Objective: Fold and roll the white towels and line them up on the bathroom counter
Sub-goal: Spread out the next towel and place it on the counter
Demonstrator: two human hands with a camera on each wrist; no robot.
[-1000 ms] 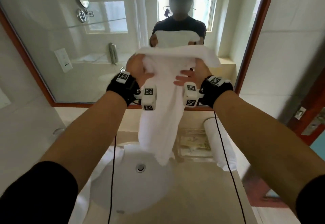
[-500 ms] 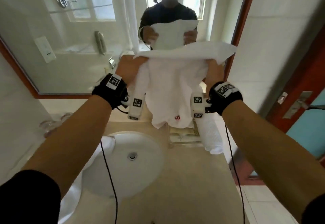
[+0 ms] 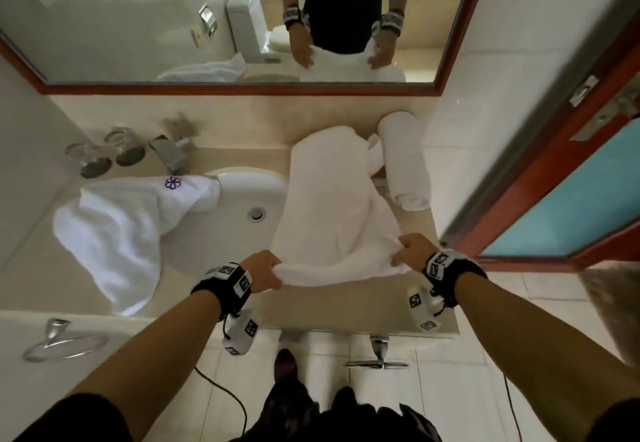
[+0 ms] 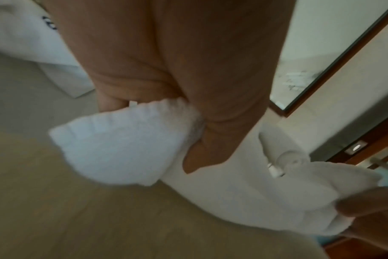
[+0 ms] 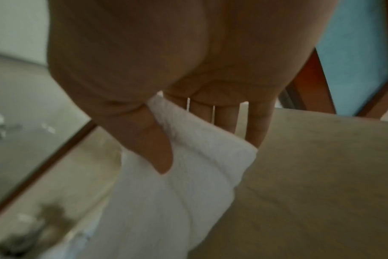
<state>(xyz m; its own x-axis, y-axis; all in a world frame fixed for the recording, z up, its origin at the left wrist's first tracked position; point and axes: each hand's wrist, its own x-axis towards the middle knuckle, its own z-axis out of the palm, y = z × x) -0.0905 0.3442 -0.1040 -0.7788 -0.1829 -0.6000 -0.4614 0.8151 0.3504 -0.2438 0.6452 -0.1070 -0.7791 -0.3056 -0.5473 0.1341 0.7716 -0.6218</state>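
A folded white towel (image 3: pixel 332 206) lies lengthwise on the beige counter (image 3: pixel 346 306), its far end near the back wall. My left hand (image 3: pixel 266 270) pinches the towel's near left corner (image 4: pixel 122 143), thumb on top. At the near right corner (image 5: pixel 206 157), my right hand (image 3: pixel 407 249) pinches it in the same way. A rolled white towel (image 3: pixel 405 161) lies against the right wall, beside the flat towel's far end. Another white towel (image 3: pixel 117 226) with a purple flower logo is draped loose over the sink's left rim.
The white oval sink (image 3: pixel 242 219) sits left of the flat towel, with the faucet (image 3: pixel 169 154) and two glasses (image 3: pixel 104 157) behind it. A mirror (image 3: pixel 225 18) spans the back wall. A red-framed door (image 3: pixel 554 181) stands at the right. A towel ring (image 3: pixel 62 341) hangs low at the left.
The towel was held up in front of the mirror; both hands have brought it down and laid it flat on the counter, still holding its near corners.
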